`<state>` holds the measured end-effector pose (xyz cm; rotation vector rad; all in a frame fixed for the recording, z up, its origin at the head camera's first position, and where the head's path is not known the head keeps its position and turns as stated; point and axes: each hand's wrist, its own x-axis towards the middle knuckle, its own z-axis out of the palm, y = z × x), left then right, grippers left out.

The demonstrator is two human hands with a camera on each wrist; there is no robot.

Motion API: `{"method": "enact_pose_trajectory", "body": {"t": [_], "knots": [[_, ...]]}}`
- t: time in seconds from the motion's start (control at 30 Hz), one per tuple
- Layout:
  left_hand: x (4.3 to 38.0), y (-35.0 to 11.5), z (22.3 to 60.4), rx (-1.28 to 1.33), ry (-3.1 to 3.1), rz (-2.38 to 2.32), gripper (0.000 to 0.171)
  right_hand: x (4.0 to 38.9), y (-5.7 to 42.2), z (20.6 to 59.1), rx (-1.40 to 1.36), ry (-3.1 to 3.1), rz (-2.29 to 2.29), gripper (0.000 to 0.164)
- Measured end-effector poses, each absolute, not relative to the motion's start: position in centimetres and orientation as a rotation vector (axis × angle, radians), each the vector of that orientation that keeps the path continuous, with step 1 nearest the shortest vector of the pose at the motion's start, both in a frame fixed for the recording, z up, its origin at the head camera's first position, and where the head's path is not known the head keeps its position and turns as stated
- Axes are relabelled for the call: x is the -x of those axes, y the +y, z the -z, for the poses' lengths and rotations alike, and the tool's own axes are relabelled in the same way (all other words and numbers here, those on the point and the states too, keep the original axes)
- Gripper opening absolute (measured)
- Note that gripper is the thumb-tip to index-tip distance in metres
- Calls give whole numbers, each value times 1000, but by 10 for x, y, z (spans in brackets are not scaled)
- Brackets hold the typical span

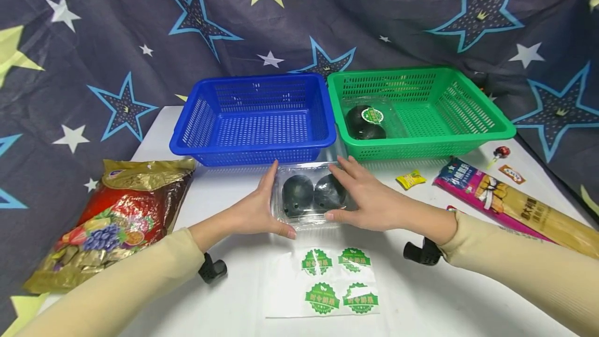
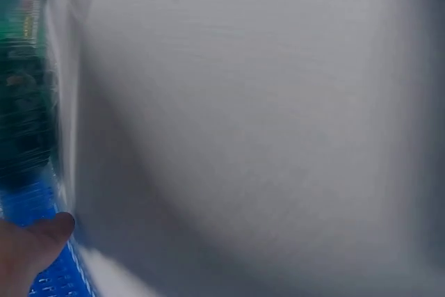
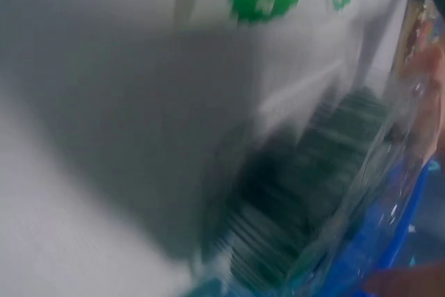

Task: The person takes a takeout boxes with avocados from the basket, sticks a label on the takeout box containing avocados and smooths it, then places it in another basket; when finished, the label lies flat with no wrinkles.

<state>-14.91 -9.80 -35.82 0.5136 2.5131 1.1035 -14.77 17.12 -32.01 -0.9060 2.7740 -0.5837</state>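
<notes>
Box (image 1: 306,218) points sideways, long axis running left to right.

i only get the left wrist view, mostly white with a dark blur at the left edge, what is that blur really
Observer: In the head view it's a clear box with two dark round fruits, between the left hand and the right hand.

Operator: ok and any stickers around, cant see one here

Observer: Yes, the head view shows four green stickers on a white sheet lying on the table, on the person's side of the box.
</notes>
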Motion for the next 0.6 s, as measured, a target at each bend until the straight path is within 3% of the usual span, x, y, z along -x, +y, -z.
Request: {"method": "enact_pose_trajectory", "body": {"t": [0.33,0.47,0.6], "knots": [[150,-98,363,-492,2491,-1151,149,159,167,322,1099,2760,427,114],[150,-98,363,-495,2455,-1173,149,155,179,325,916,2770,617,113],[150,-101,362,-431,2349,-1306,145,148,197,332,646,2651,1008,100]]}}
